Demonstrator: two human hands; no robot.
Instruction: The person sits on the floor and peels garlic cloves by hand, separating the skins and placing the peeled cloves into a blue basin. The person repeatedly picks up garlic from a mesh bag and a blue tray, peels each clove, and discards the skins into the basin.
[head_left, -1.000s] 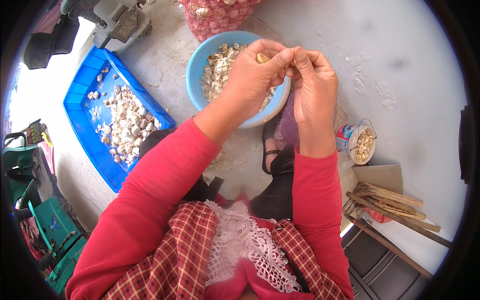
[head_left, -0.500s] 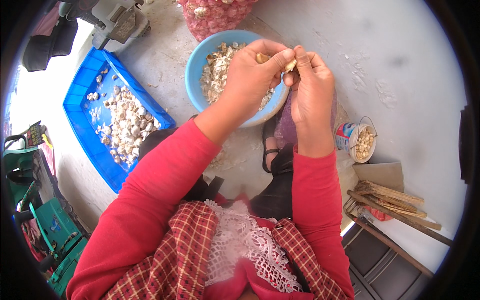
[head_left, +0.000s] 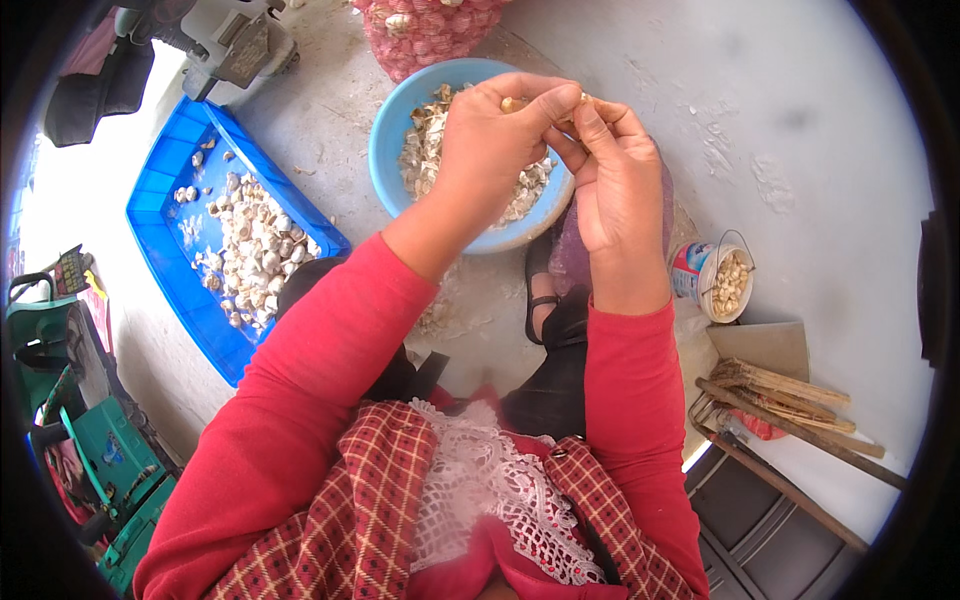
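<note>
A: Clove position?
B: Garlic clove (head_left: 585, 98) sits right at the fingertips, above the basin's 2 o'clock edge.
A: Grip?
B: Left hand (head_left: 488, 140) pinches it, thumb against forefinger. Right hand (head_left: 616, 185) meets it from 3 o'clock; gripping or just touching, can't tell.
A: Looks?
B: Small, pale cream, mostly hidden by thumbs. Second tan piece (head_left: 511, 104) tucked in the left fist, at 9 o'clock from it.
A: Around, clocked from the clove?
B: 8 to 9: light-blue basin (head_left: 384, 160), papery garlic skins (head_left: 422, 150) inside. 8, further out: blue tray (head_left: 165, 235), whitish garlic bulbs (head_left: 262, 250) heaped. 10: pink mesh bag (head_left: 425, 40), bulbs inside. Near 5: handled pail (head_left: 689, 270), pale cloves (head_left: 730, 285) in it.
</note>
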